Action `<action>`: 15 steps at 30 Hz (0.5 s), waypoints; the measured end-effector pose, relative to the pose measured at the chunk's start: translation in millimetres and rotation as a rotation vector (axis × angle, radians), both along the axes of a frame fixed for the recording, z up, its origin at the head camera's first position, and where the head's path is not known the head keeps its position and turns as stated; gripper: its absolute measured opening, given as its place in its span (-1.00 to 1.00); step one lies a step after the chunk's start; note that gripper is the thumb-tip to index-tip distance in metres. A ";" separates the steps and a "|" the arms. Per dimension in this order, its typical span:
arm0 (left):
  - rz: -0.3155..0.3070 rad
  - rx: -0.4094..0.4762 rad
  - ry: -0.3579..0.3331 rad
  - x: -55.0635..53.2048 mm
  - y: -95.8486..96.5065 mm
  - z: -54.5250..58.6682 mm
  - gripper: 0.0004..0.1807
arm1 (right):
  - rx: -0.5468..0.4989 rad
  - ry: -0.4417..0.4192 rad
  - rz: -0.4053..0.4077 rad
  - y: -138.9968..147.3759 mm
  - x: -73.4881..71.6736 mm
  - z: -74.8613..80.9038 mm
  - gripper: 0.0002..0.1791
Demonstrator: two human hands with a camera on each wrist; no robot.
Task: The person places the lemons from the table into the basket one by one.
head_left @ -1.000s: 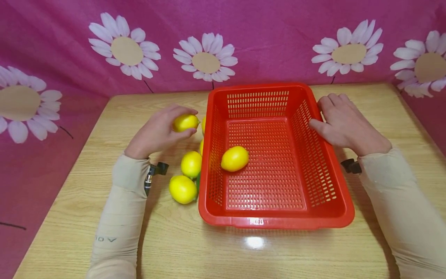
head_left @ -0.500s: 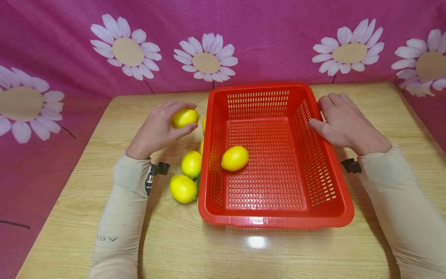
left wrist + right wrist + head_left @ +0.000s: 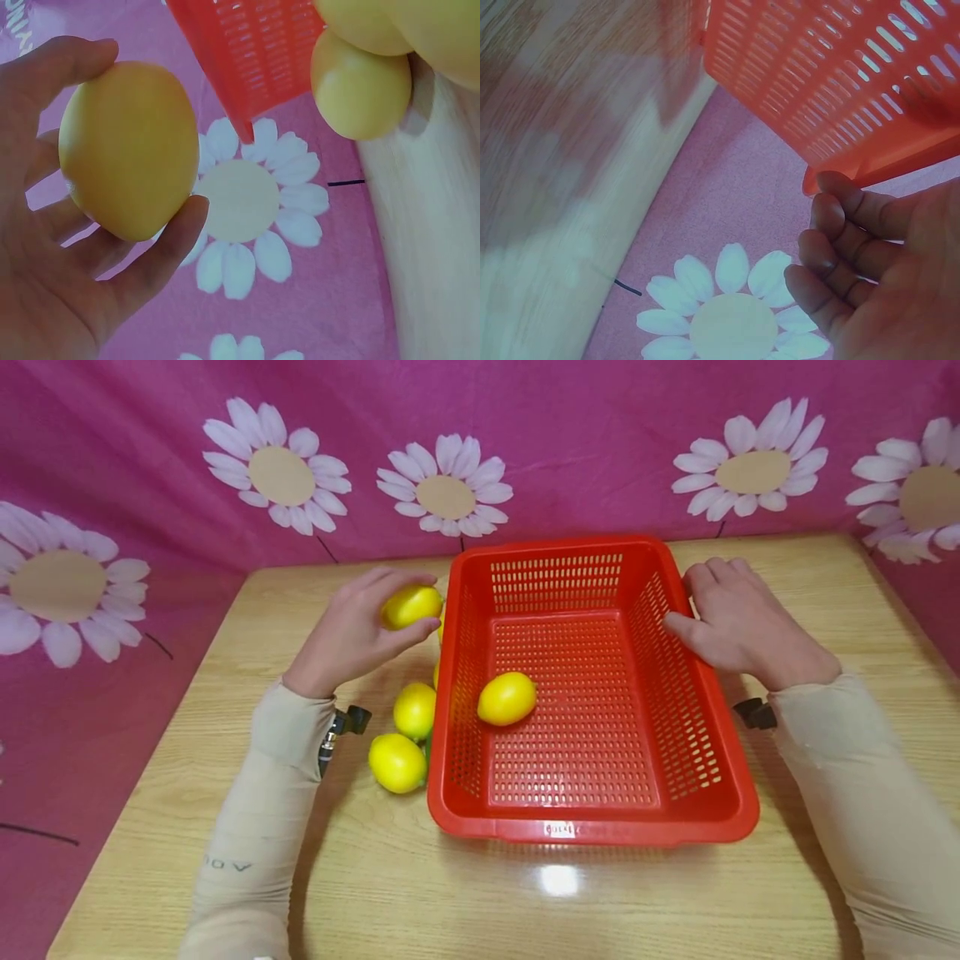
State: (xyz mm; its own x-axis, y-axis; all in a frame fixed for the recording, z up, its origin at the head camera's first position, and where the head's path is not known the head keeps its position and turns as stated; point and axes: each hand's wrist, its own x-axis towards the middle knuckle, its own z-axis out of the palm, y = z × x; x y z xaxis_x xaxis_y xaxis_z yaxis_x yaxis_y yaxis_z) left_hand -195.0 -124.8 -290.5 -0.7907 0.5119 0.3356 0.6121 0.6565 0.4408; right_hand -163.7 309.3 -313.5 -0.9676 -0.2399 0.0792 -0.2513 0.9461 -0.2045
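My left hand [image 3: 352, 631] pinches a yellow lemon [image 3: 413, 607] between thumb and fingers, held up just left of a red plastic basket [image 3: 592, 833]. In the left wrist view that lemon [image 3: 129, 150] shows large, with fingertips on opposite sides of it. At the basket's right rim, my right hand [image 3: 753, 622] grips with the thumb over the inside and the fingers outside. The right wrist view shows those fingers [image 3: 840, 259] curled by the rim. One lemon [image 3: 507, 699] lies inside the basket, toward its left wall.
Left of the basket, more lemons rest on the wooden table [image 3: 360, 893], among them a front lemon [image 3: 397, 763] and one behind it [image 3: 415, 711]. Others, plus something green, are partly hidden by the basket wall. A pink flowered cloth [image 3: 585, 452] hangs behind the table.
My left hand has lifted slightly and moved right with the lemon, closer to the basket's left rim. The right hand keeps its place on the basket.
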 end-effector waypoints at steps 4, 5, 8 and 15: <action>-0.019 -0.037 -0.002 -1.2 6.4 4.2 -0.45 | 0.002 0.006 0.002 -1.0 -0.1 -0.6 -0.52; -0.021 -0.043 -0.001 -1.4 7.8 5.3 -0.45 | 0.001 0.007 0.002 -1.2 -0.2 -0.6 -0.52; -0.023 -0.058 -0.009 -1.3 12.4 9.5 -0.45 | 0.004 0.010 0.003 -1.5 -0.1 -0.2 -0.53; -0.034 -0.100 -0.041 -0.6 23.0 19.2 -0.44 | -0.004 0.008 -0.001 -1.6 1.0 0.5 -0.51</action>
State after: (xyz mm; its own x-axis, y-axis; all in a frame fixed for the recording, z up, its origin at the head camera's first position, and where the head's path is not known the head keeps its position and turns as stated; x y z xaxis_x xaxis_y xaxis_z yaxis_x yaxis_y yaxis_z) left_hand -195.7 -101.9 -271.3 -0.7847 0.5678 0.2489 0.6172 0.6779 0.3994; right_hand -162.7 307.7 -312.9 -0.9671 -0.2387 0.0882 -0.2522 0.9455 -0.2058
